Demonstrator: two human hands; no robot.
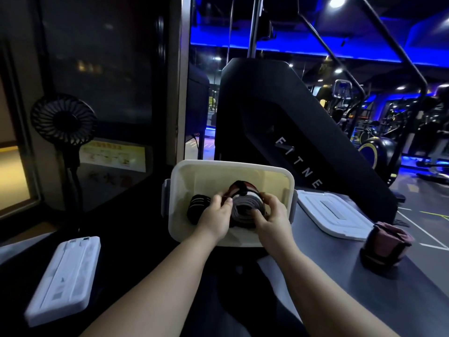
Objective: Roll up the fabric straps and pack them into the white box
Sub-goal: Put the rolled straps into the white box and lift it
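In white box (233,165): three rolled straps, with dark roll (198,207) left, grey roll (243,211) centre, red-black roll (243,188) behind. Left hand (216,216), right hand (273,216) curled round grey roll, one each side. On bench (364,293), right of box: one lid (332,215), one maroon roll (386,244).

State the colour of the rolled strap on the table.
Dusty pink rolled strap with dark edges; head view.
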